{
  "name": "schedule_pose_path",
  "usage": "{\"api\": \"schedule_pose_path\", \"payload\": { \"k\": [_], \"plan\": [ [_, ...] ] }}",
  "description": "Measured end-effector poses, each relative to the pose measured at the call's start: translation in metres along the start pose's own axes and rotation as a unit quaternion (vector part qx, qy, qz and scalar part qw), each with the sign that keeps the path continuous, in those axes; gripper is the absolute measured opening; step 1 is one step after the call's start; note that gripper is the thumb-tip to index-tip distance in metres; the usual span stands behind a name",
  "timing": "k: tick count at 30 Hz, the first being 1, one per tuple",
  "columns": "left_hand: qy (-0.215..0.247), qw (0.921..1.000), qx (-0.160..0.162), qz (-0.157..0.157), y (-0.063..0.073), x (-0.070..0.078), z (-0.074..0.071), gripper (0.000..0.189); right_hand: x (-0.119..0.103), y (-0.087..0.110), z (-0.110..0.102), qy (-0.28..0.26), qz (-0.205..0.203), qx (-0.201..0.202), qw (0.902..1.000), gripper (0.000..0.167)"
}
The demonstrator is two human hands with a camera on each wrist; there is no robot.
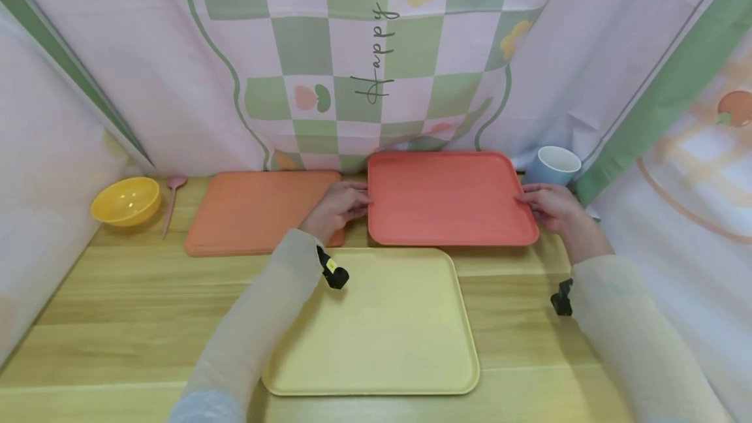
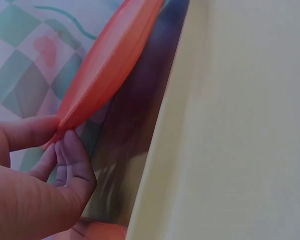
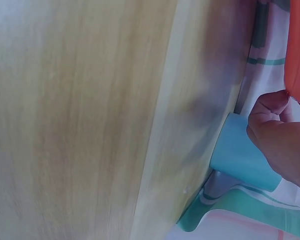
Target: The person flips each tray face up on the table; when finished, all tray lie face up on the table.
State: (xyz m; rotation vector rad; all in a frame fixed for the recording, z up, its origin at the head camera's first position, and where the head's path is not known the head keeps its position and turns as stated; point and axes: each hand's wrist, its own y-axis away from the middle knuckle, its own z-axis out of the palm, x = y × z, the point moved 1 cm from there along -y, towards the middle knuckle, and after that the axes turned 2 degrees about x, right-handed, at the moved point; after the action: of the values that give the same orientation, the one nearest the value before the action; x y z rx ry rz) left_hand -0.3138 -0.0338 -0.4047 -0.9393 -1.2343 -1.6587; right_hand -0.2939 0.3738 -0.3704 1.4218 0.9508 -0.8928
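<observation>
Both hands hold a red tray [image 1: 449,198] by its two short sides, raised over the back of the table. At its left edge the left hand [image 1: 341,206] pinches the rim; the left wrist view shows the thumb above and curled fingers [image 2: 79,162] beneath. The right hand [image 1: 551,206] pinches the opposite rim, close in front of a blue cup [image 1: 546,168]. In the right wrist view a shadow falls on the wood below the tray. A yellow tray [image 1: 382,331] lies flat nearer the body, partly under the left forearm.
An orange tray [image 1: 252,214] lies at the back left, its right end behind the left hand. Farther left are a yellow bowl [image 1: 126,202] and a pink spoon [image 1: 171,204]. A patterned curtain [image 1: 305,51] hangs along the table's back edge.
</observation>
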Motion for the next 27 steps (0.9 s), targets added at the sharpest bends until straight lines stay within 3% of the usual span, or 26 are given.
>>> {"api": "schedule_pose_path", "payload": {
  "k": [11, 20, 27],
  "plan": [
    [-0.032, 0.9992, -0.005, 0.023, -0.006, -0.009, 0.010, 0.038, 0.002, -0.002, -0.002, 0.046, 0.000, 0.016, 0.9988, 0.020],
    [-0.069, 0.9975, 0.004, 0.014, -0.011, -0.013, 0.012, 0.041, 0.005, -0.003, -0.003, 0.093, -0.012, 0.022, 0.9954, 0.046],
    [-0.103, 0.9946, 0.010, 0.009, -0.012, -0.015, 0.015, 0.044, 0.010, -0.008, -0.007, 0.104, -0.024, 0.012, 0.9942, 0.050]
  ]
}}
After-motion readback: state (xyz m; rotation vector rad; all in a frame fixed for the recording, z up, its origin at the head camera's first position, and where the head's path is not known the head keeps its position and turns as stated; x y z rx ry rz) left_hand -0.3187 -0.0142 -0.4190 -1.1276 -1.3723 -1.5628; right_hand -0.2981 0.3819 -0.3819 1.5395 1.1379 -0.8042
